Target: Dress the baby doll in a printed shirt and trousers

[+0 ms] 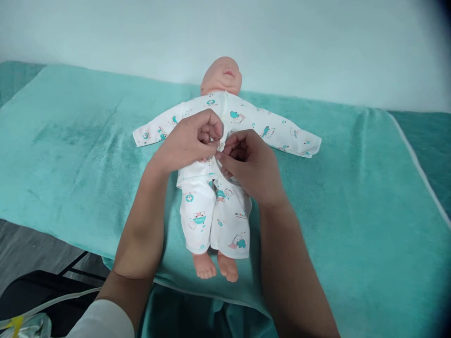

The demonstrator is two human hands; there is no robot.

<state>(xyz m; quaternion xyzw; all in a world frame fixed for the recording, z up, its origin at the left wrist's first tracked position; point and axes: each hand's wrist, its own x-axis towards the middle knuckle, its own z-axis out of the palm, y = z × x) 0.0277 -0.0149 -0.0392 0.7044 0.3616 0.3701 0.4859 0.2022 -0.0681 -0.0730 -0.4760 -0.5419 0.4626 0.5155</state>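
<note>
A baby doll (222, 77) lies on its back on a teal towel (334, 197), head toward the wall. It wears a white printed shirt (268, 127) with sleeves spread out and matching trousers (214, 220); its bare feet (215, 266) point toward me. My left hand (190, 141) and my right hand (248, 162) meet over the doll's chest. Both are closed in a pinch on the shirt's front opening, fingertips almost touching. The fastening itself is hidden under my fingers.
The towel covers a table set against a pale wall (282, 42). At the lower left, off the table's near edge, are a dark stand (42, 291), grey floor and a clear plastic tube with a bag (24, 326).
</note>
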